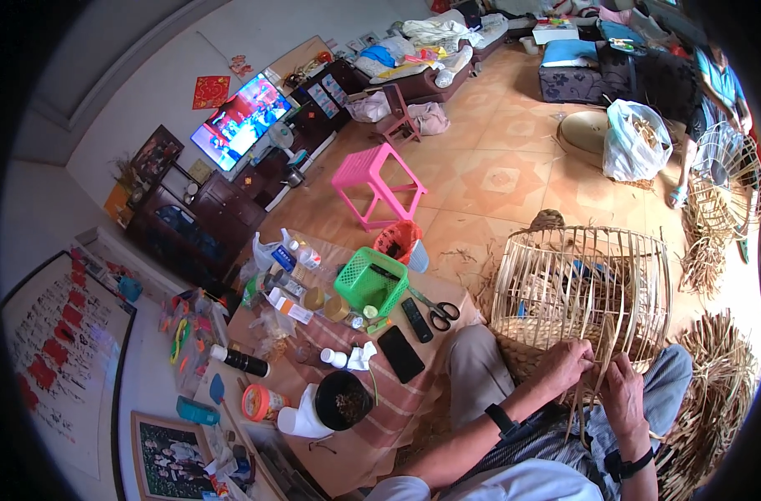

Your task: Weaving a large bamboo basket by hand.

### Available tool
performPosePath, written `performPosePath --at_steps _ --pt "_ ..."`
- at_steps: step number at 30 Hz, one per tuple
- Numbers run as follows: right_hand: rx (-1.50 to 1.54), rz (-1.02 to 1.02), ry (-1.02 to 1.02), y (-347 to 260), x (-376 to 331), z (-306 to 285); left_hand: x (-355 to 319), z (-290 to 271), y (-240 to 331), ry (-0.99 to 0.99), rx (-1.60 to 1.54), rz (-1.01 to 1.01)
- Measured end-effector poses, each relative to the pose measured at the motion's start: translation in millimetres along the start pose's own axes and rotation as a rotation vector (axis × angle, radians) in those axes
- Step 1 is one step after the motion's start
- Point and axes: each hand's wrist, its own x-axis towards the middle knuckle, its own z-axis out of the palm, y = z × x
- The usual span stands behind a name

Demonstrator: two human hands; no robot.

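Note:
A large basket [524, 344] stands before my knees, with a braided straw band low down and upright pale ribs joined by a rim. Both hands work at its near side. My left hand [568, 364] has its fingers closed on a dried straw strip by the ribs. Close beside it, my right hand [624, 391] pinches the same bunch of straw strips [601, 367], whose loose ends stick up and hang toward my lap. The fingertips partly hide where the strips meet the basket. Loose straw and something blue show inside it.
A heap of dried straw [715, 392] lies at my right. The table at left holds scissors [437, 311], a phone [400, 354], a remote [416, 320], a green plastic basket [357, 280] and bottles. Beyond are a pink stool [375, 171] and, far right, another person [719, 83] with a basket frame.

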Motion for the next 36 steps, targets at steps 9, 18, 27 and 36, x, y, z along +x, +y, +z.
performPosePath --at_steps 9,18,27,36 --pt "-0.135 0.003 -0.080 -31.1 12.6 -5.0 -4.3 -2.9 -3.8 0.061 0.026 0.169" --pt "-0.005 0.020 -0.068 -19.8 8.9 -4.1 -19.1 -24.1 -2.5 0.005 -0.036 0.157" --pt "-0.086 0.083 -0.180 -32.5 0.3 -23.0 -13.5 -23.8 -1.7 -0.028 -0.080 0.120" --pt "0.024 -0.016 -0.103 -34.6 7.3 -18.3 -15.4 -19.4 -4.0 0.000 -0.022 0.252"
